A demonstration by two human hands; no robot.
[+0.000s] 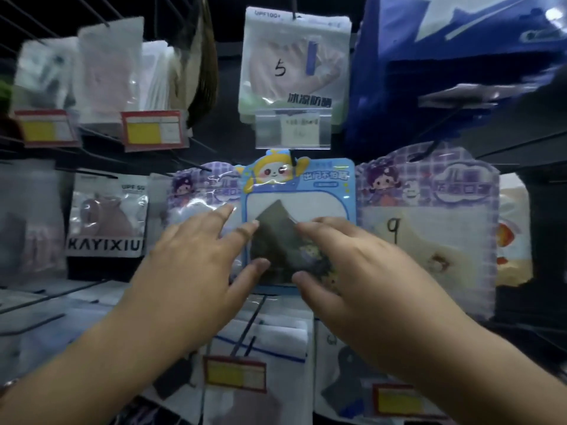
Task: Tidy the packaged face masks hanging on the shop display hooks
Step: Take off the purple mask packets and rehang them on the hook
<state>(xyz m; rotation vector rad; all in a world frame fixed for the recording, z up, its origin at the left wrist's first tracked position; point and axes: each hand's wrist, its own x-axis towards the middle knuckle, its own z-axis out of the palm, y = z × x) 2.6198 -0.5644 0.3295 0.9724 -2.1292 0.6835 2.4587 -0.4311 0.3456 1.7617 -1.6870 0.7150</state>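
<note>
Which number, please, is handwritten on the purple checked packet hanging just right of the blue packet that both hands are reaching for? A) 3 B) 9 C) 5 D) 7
B: a black 9 is written on the clear window of the purple checked packet, beside the blue packet; the 5 is on the white packet above.

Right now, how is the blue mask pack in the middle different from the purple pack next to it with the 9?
The blue pack shows a dark mask; the purple pack shows a pale one. The purple pack has a handwritten 9; no number shows on the blue pack. Both hands, left hand and right hand, are at the blue pack; neither touches the purple pack. Both packs hang from hooks and carry cartoon characters.
</note>
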